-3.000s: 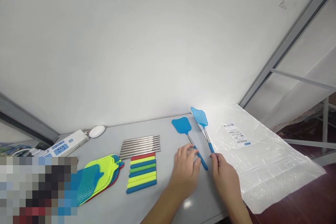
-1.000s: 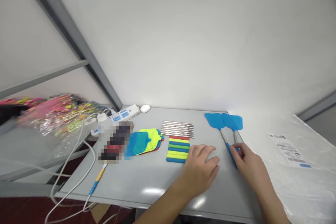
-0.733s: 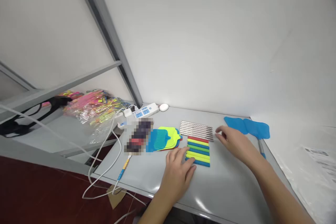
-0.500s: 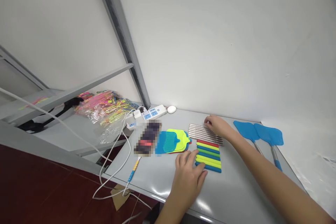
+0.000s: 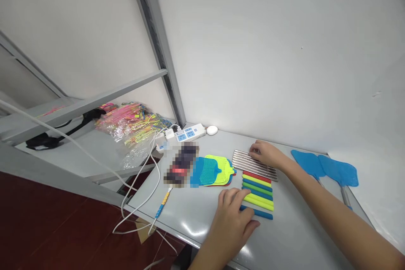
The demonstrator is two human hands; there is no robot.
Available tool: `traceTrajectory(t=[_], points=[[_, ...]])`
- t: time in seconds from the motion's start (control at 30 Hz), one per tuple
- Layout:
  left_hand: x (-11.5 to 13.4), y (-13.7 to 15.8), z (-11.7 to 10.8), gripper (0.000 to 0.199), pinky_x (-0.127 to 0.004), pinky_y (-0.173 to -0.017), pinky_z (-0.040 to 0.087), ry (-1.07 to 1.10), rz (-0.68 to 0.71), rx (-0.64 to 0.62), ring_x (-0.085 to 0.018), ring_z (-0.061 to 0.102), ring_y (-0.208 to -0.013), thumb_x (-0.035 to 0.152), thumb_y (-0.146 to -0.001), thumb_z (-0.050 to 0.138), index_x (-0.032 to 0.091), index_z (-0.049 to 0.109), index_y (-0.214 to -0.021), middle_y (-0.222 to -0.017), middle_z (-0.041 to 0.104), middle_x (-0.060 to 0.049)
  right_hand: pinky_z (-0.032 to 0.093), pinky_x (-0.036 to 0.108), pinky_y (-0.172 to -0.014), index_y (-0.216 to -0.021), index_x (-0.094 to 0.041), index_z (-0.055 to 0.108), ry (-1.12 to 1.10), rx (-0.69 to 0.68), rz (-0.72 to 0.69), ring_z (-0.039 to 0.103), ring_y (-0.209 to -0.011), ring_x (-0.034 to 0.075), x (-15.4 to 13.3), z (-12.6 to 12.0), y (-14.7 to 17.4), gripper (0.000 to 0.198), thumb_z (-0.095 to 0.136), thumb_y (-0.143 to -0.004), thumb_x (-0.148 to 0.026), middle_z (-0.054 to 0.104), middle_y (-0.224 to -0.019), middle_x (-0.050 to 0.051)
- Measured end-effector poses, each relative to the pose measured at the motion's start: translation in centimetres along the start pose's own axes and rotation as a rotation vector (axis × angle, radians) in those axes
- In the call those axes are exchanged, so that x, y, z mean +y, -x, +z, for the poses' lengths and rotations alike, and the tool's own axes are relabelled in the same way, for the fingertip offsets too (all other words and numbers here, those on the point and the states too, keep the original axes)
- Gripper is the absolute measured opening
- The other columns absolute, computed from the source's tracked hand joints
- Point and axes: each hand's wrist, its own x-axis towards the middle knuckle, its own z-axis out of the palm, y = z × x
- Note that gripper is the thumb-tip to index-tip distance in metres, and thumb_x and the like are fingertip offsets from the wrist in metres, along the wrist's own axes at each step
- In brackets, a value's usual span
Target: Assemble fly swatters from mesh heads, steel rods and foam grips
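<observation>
My left hand (image 5: 233,215) is closed, its fingers and thumb about the left end of a blue handle tube (image 5: 262,214). This tube lies a little apart from the row of coloured handle tubes (image 5: 260,190), which are red, yellow, green and blue. My right hand (image 5: 265,153) has its fingers curled in a pinch at the far side of a row of shiny metal rods (image 5: 245,162); its fingertips are partly hidden. Left of the rods, mesh fly swatter heads (image 5: 223,172) in blue and yellow lie overlapped, a red edge showing beneath.
Two blue fly swatters (image 5: 338,168) lie beyond my right forearm. A blurred phone (image 5: 182,164) with a cable, a power strip (image 5: 190,135) and a white round object (image 5: 211,130) are at the left back. Bagged colourful items (image 5: 133,120) rest on a neighbouring surface behind a metal frame (image 5: 126,90).
The blue tube at the near end has come away from the row, leaving a gap, with my left hand on it. My right hand stays at the metal rods. The view has shifted slightly.
</observation>
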Motion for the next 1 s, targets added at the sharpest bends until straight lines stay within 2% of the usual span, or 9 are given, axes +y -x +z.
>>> traceTrajectory(t=[0.23,0.37,0.5,0.63,0.73,0.8,0.9,1.0], points=[[0.0,-0.1,-0.1,0.019,-0.046,-0.096,0.037,0.015,-0.011,-0.075,-0.026,0.044,-0.116,0.038,-0.087,0.064,0.020,0.057,-0.091,-0.137,0.051,-0.004,0.040,0.028,-0.074,-0.089,-0.020,0.070,0.066,0.061,-0.018,0.061,-0.087,0.022,0.4,0.3,0.1,0.018,0.054,-0.088,-0.026,0.067,-0.095,0.009],[0.0,0.0,-0.1,0.016,-0.047,-0.097,0.038,0.011,-0.018,-0.103,-0.028,0.044,-0.118,0.036,-0.087,0.064,0.022,0.058,-0.093,-0.137,0.051,-0.004,0.039,0.029,-0.071,-0.084,-0.017,0.066,0.080,0.119,0.029,0.062,-0.083,0.023,0.4,0.3,0.3,0.012,0.056,-0.087,-0.023,0.068,-0.089,0.011],[0.1,-0.1,-0.4,0.016,-0.047,-0.099,0.037,0.026,-0.026,-0.125,-0.028,0.042,-0.120,0.034,-0.086,0.065,0.023,0.060,-0.097,-0.138,0.050,-0.005,0.038,0.031,-0.062,-0.100,-0.015,0.059,0.046,0.261,0.148,0.061,-0.071,0.024,-0.1,-0.9,2.1,0.019,0.043,-0.095,-0.025,0.068,-0.081,0.011],[0.2,-0.3,-0.7,0.018,-0.044,-0.100,0.037,0.081,0.015,-0.166,-0.026,0.043,-0.120,0.035,-0.085,0.067,0.024,0.060,-0.098,-0.136,0.051,-0.005,0.042,0.030,-0.067,-0.115,-0.019,0.049,-0.016,0.473,0.245,0.062,-0.084,0.023,-1.5,-2.8,7.4,0.025,0.032,-0.101,-0.032,0.067,-0.101,0.011],[0.2,-0.3,-0.7,0.016,-0.042,-0.095,0.039,0.113,0.050,-0.191,-0.025,0.047,-0.115,0.034,-0.086,0.067,0.023,0.060,-0.096,-0.128,0.056,-0.005,0.045,0.029,-0.070,-0.113,-0.022,0.049,-0.129,0.595,0.229,0.062,-0.081,0.020,-3.3,-2.3,13.5,0.023,0.038,-0.100,-0.037,0.066,-0.098,0.007],[0.2,-0.4,-0.7,0.013,-0.040,-0.090,0.040,0.125,0.061,-0.221,-0.024,0.051,-0.107,0.032,-0.087,0.065,0.023,0.059,-0.094,-0.116,0.061,-0.005,0.046,0.028,-0.068,-0.109,-0.024,0.053,-0.224,0.535,0.172,0.061,-0.074,0.018,-4.5,-0.7,17.4,0.019,0.043,-0.098,-0.036,0.065,-0.091,0.004],[0.2,-0.6,-0.7,0.009,-0.038,-0.084,0.039,0.137,0.070,-0.266,-0.022,0.054,-0.096,0.031,-0.089,0.062,0.023,0.059,-0.093,-0.100,0.065,-0.002,0.047,0.029,-0.070,-0.108,-0.025,0.056,-0.220,0.361,0.130,0.062,-0.078,0.018,-6.1,2.8,22.0,0.017,0.044,-0.098,-0.031,0.066,-0.093,0.003],[0.2,-0.8,-0.8,0.008,-0.037,-0.083,0.037,0.158,0.071,-0.278,-0.021,0.054,-0.094,0.030,-0.090,0.062,0.023,0.059,-0.092,-0.096,0.066,-0.001,0.047,0.031,-0.072,-0.107,-0.023,0.057,-0.140,0.383,0.218,0.062,-0.083,0.020,-6.8,5.6,24.7,0.017,0.044,-0.097,-0.027,0.065,-0.093,0.005]])
